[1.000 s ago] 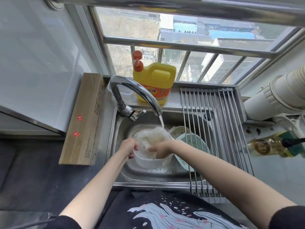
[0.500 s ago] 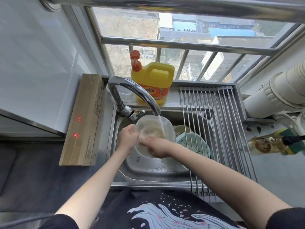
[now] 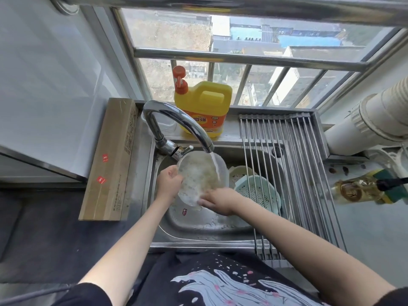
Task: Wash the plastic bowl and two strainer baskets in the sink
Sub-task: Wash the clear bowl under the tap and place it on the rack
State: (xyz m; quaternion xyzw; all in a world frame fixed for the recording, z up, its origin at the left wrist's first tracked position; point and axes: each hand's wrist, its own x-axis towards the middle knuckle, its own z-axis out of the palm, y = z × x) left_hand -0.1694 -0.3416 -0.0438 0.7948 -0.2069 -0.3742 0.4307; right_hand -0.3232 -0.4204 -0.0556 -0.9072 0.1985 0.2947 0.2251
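Observation:
A translucent plastic bowl (image 3: 199, 175) is tipped up on edge under the running faucet (image 3: 176, 127), its soapy inside facing me. My left hand (image 3: 169, 182) grips its left rim. My right hand (image 3: 218, 200) holds its lower right rim. Water falls from the spout onto the bowl's upper right part. Two strainer baskets lie in the steel sink (image 3: 198, 237) to the right of the bowl: a cream one (image 3: 239, 173) behind and a pale blue one (image 3: 258, 193) in front, both partly under the rack.
A roll-up steel drying rack (image 3: 293, 173) covers the sink's right half. A yellow detergent jug (image 3: 204, 107) with an orange pump stands on the ledge behind the faucet. A long cardboard box (image 3: 110, 160) lies left of the sink. A bottle (image 3: 362, 191) lies on the right counter.
The bowl has gone from lying low in the sink to tilted up under the water stream. Both hands rose with it and kept their grip on its rim.

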